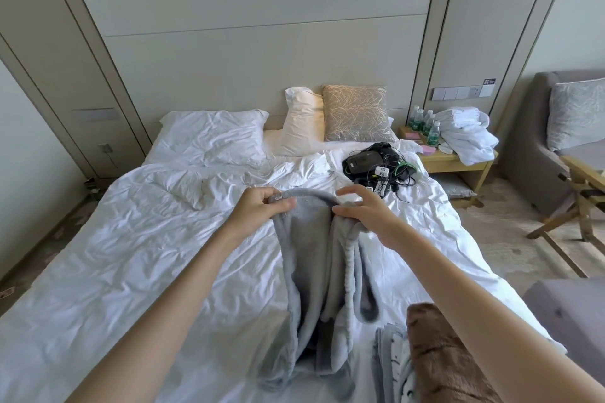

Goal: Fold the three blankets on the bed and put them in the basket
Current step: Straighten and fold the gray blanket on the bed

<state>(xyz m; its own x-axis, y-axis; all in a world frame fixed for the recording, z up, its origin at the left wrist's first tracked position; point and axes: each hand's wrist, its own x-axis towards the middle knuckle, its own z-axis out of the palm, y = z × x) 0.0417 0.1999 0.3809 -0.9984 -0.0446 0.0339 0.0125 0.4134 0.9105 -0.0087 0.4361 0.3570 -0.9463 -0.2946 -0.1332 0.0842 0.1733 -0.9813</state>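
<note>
Brown furry blanket [448, 366], lower right: pile long and streaked; its lower end is cut off by the frame edge and its right side is hidden behind the right forearm. Just to its left lies a patterned blanket [394, 357], white with dark marks over grey layers; only a narrow strip shows and the pattern is hard to make out.

Grey blanket [314, 271], centre: soft fleece with a ribbed hem, lifted at its top edge and hanging in loose vertical folds onto the bed [131, 255]. Its lower end bunches on the sheet near the frame's bottom edge.

Left hand [258, 206]: fingers curled round the blanket's top edge, gripping it. Right hand [366, 211]: close beside the left, pinching the same edge between thumb and nearly straight fingers; the contact itself is slightly blurred.

Bed surface: white duvet, heavily creased. On its far right side sits a tangle of black devices [370, 162] with cables and small white tags; the individual items cannot be told apart.

Headboard end: one flat white pillow [212, 131], one upright white pillow [299, 121], and a square beige cushion [355, 113] with a branching pattern.

Bedside counter [458, 162], pale wood: carries green-labelled bottles [425, 124] and heaped white towelling [465, 131]. A grey armchair [540, 127] is cut off at the right edge.
</note>
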